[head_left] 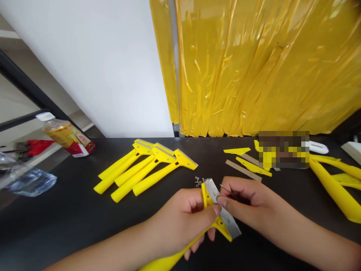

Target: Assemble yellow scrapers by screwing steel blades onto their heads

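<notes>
At bottom centre, your left hand grasps the yellow scraper, thumb pinning its blade, probably to steady it; your right hand touches the blade, though what its curled fingers grip I can't tell. Smooth plastic, flat shiny metal; small screws lie beyond.

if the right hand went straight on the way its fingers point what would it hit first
Most likely the metal blade on the yellow scraper held in the left hand. The right hand looks right up against it, though exact contact is hard to judge.
</notes>
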Demonstrator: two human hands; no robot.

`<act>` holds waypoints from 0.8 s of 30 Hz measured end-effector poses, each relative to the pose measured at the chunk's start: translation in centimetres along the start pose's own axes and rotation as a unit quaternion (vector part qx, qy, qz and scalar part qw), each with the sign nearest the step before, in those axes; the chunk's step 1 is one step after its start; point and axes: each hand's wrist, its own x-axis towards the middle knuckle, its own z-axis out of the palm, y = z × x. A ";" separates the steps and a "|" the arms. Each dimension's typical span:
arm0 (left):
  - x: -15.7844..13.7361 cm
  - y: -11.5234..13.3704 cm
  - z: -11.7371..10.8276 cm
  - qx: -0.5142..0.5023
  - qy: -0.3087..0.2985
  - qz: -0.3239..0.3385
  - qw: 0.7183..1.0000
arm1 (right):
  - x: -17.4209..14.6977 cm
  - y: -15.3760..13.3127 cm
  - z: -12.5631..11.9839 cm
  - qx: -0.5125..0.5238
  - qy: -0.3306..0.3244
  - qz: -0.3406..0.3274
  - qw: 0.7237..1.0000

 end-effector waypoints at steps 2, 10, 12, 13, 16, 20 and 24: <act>0.2 -0.1 -0.2 -0.008 0.011 0.004 1.000 | 0.3 -0.2 -0.6 -0.047 0.006 -0.006 0.999; 1.0 -0.1 -1.7 -0.051 0.083 0.040 0.994 | 1.0 0.7 -7.6 -0.484 0.218 -0.009 0.847; 1.0 -0.1 -1.9 -0.054 0.084 0.043 0.994 | 1.1 1.9 -8.7 -0.542 0.232 0.010 0.808; 1.0 -0.1 -1.9 -0.054 0.084 0.044 0.994 | 1.2 2.5 -9.0 -0.552 0.231 0.014 0.801; 1.0 -0.2 -1.9 -0.050 0.085 0.048 0.994 | 1.7 3.6 -9.5 -0.557 0.210 0.015 0.803; 1.0 -0.2 -1.9 -0.054 0.082 0.044 0.994 | 2.4 3.4 -9.7 -0.549 0.177 0.018 0.816; 1.1 -0.2 -1.9 -0.055 0.078 0.040 0.995 | 2.4 2.7 -10.4 -0.532 0.151 0.024 0.833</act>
